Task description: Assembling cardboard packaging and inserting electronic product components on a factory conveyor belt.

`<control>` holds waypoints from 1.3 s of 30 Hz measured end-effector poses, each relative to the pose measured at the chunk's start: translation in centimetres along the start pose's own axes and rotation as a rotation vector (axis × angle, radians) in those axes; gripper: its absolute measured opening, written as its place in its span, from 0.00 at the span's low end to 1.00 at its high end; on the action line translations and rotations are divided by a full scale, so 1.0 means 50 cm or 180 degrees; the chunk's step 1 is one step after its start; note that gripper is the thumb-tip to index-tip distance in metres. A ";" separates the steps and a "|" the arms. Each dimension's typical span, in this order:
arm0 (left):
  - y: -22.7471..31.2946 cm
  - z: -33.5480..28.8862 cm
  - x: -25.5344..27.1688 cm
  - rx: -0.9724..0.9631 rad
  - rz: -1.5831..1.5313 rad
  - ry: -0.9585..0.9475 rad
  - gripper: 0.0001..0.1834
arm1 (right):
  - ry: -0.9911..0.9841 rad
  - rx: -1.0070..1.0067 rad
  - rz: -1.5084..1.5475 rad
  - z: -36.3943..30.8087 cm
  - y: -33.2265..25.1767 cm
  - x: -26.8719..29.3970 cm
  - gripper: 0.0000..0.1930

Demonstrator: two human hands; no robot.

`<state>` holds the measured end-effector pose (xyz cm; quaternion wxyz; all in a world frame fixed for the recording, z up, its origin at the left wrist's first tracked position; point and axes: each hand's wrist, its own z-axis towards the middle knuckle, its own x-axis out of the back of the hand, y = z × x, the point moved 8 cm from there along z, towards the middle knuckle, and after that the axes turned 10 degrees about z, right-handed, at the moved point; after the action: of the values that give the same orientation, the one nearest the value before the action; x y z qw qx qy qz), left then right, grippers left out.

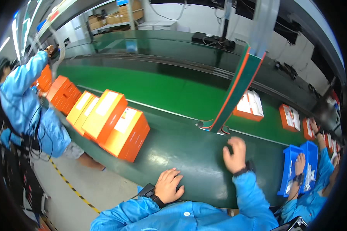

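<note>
My left hand (169,185) lies on the near edge of the dark green worktop (181,148). Its fingers are a little bent and apart, and it holds nothing. Farther right, my right hand (235,154) hovers at or just above the worktop, thumb away from loosely bent fingers, with nothing seen in it. It is nearest to the foot of a green upright panel with orange edges (235,92). Left of my hands stand several orange boxes with white labels (128,133), packed in a leaning row; neither hand touches them.
Behind the worktop runs a bright green conveyor belt (162,94), carrying an orange box with white pieces on top (249,109) and another orange box (289,118). Blue bins (287,169) with small white parts stand right, by a co-worker's hand (300,163). Another person (31,100) works left.
</note>
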<state>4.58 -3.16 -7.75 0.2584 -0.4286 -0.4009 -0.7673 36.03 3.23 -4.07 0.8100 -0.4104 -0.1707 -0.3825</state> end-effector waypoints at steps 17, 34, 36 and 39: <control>0.109 0.081 0.255 -0.0505 -0.2044 -0.0325 0.17 | -0.1137 -0.0250 0.0216 -0.191 -0.171 -0.075 0.19; 0.316 0.071 0.619 -0.1913 -0.1372 0.0874 0.02 | -0.1050 -0.0236 0.0149 -0.200 -0.155 -0.088 0.17; 0.312 0.070 0.608 -0.1795 -0.1372 0.0516 0.02 | -0.0984 -0.0213 0.0231 -0.197 -0.156 -0.086 0.17; 0.303 0.064 0.601 -0.1708 -0.1389 0.0145 0.02 | -0.0971 -0.0152 0.0187 -0.186 -0.162 -0.085 0.16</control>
<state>2.23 -10.34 25.21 -0.0248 -0.3682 -0.2612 -0.8920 26.76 -5.12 -7.86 0.7756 -0.4877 -0.2705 -0.2957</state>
